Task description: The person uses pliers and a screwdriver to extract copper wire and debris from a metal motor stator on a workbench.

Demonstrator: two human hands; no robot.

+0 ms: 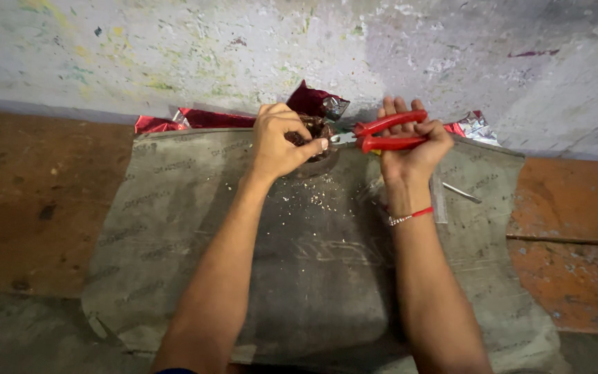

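Observation:
My left hand (279, 142) is closed over a small dark brown lumpy object (315, 129) at the far edge of a grey printed sheet (195, 228) spread on the floor. My right hand (410, 149) grips the red handles of a pair of pliers (389, 133), whose metal jaws point left toward the brown object. Pale crumbs (313, 197) are scattered on the sheet just below my left hand. The pliers' jaw tips are partly hidden behind my left fingers.
Shiny red and silver foil wrappers (195, 119) lie along the sheet's far edge against a stained whitish wall (174, 48). A thin metal rod (461, 192) lies on the sheet right of my right wrist. Reddish-brown floor (29, 201) flanks the sheet.

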